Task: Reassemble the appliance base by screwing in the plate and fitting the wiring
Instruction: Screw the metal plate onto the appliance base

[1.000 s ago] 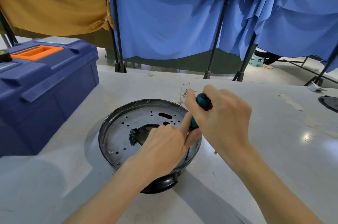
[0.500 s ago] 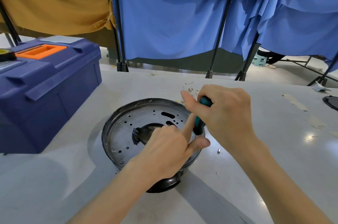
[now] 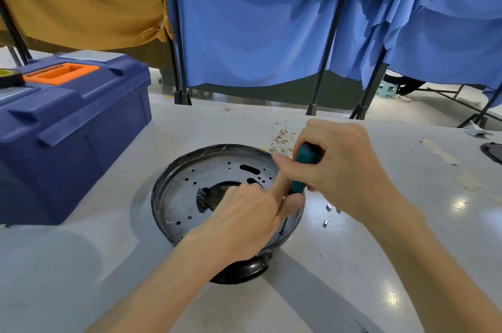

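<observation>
A round dark appliance base (image 3: 160,188) lies upside down on the table, with a perforated metal plate (image 3: 184,196) seated inside its rim. My right hand (image 3: 342,169) grips the teal handle of a screwdriver (image 3: 301,169), whose tip stands on the plate near the front right rim. My left hand (image 3: 244,218) rests over the plate and pinches the screwdriver's shaft just below the handle with forefinger and thumb. A tangle of thin wiring (image 3: 281,138) lies on the table behind the base.
A blue toolbox (image 3: 68,126) with an orange tray stands at the left. A few small metal screws (image 3: 328,209) lie on the table right of the base. A dark object (image 3: 493,152) sits at the far right edge. Blue and tan curtains hang behind.
My right hand has shifted its hold on the screwdriver handle, as in turning it. My left hand stays on the shaft. The view has drifted slightly.
</observation>
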